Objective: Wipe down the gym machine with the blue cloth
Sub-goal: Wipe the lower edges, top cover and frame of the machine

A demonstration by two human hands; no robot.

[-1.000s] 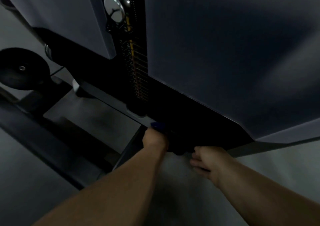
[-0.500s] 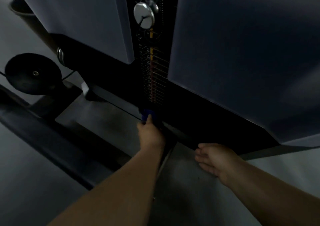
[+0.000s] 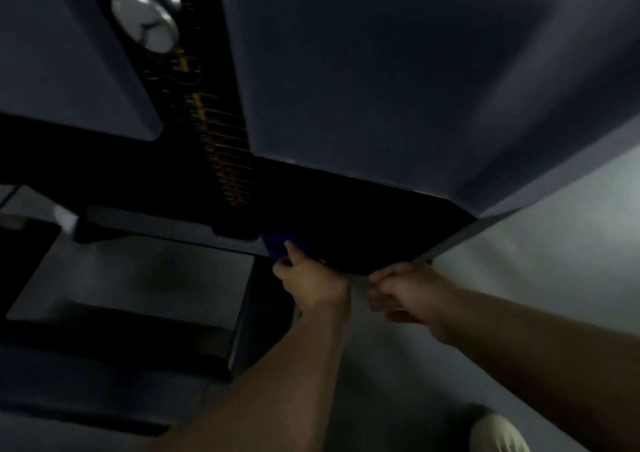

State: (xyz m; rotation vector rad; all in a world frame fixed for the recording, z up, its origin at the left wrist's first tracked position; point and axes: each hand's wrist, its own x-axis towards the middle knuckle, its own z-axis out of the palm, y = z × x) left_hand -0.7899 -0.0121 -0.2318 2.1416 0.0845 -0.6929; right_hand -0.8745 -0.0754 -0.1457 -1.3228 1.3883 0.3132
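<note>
The gym machine fills the dim view: a large grey shroud panel on the right, a black base beneath it, and a weight stack with yellow labels in the gap. My left hand grips the blue cloth and holds it against the lower edge of the black base. Only a small part of the cloth shows past my fingers. My right hand is just right of it, fingers loosely curled, at the bottom edge of the base, holding nothing that I can see.
A second grey panel stands at the left, with a round silver knob beside it. Dark frame bars run along the floor at lower left. Pale floor lies to the right. A knee in beige cloth shows bottom right.
My left hand has shifted the cloth right, from the foot of the weight stack to under the black base. My right hand has risen to the base's edge and curled. The view has swung.
</note>
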